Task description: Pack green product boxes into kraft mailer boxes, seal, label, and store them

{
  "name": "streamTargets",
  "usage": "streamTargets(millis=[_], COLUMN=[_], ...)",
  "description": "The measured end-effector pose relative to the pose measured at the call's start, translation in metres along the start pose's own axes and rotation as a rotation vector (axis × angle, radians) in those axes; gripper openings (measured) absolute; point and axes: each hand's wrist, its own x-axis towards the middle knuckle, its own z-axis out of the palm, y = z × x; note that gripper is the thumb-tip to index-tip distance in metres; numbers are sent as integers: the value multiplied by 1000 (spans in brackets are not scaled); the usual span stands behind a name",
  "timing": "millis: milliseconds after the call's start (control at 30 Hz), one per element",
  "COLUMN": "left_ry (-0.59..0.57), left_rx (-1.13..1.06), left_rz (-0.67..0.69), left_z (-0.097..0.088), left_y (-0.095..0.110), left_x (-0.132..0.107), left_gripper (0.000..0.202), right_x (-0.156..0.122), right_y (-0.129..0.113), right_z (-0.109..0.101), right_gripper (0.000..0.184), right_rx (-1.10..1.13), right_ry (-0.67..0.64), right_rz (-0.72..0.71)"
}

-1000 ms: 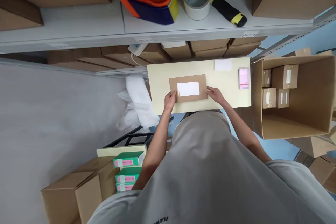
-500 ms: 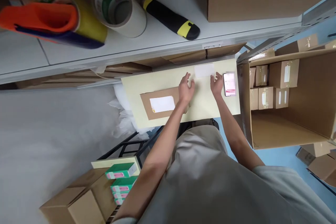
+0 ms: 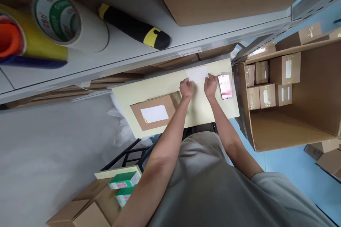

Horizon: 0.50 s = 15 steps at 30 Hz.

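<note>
White slip (image 3: 197, 73): lay flat at the far edge of the pale yellow board (image 3: 160, 86), just under the shelf lip and between my two hands.
Left hand (image 3: 186, 88): fingers curled together at the slip's near left corner, touching it. I could not tell whether they pinched the paper or only pressed on it.
Right hand (image 3: 210, 86): fingertips bunched at the near right corner, with the same doubt about a true pinch.
Why so held: I judged that a sheet so thin and flat offered nothing to grip but its corners, so each hand took one.
Brown parcel (image 3: 153, 112): rested on the board to my left, its own white label facing up. It lay apart from both hands, my left forearm passing beside it.
Phone (image 3: 225, 86): lay screen up just beside my right hand, close enough to be knocked.
Open carton (image 3: 293, 127): stood to the right of the board, with small taped boxes (image 3: 269, 92) stacked at its back.
Shelf (image 3: 119, 51): hung over the slip and crowded its far side. It carried a tape roll (image 3: 61, 19) and a black-and-yellow cutter (image 3: 133, 28).
Green boxes (image 3: 124, 181): sat low on my left, well apart.
</note>
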Motion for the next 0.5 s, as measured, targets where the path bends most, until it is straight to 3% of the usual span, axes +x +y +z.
streamTargets(millis=[133, 233, 367, 500], left_ry=[72, 57, 32, 63], left_rx=[25, 20, -3, -37], left_rz=[-93, -96, -125, -148], left_z=[7, 5, -1, -4], left_y=[3, 6, 12, 20], left_x=[-4, -5, -5, -2], left_gripper=[28, 19, 20, 22], right_x=[-1, -1, 0, -1], right_y=[1, 0, -3, -8], right_z=[0, 0, -3, -5], right_gripper=[58, 57, 55, 49], right_rx=[30, -2, -80, 28], right_ry=[32, 64, 6, 38], right_rz=[-43, -56, -16, 11])
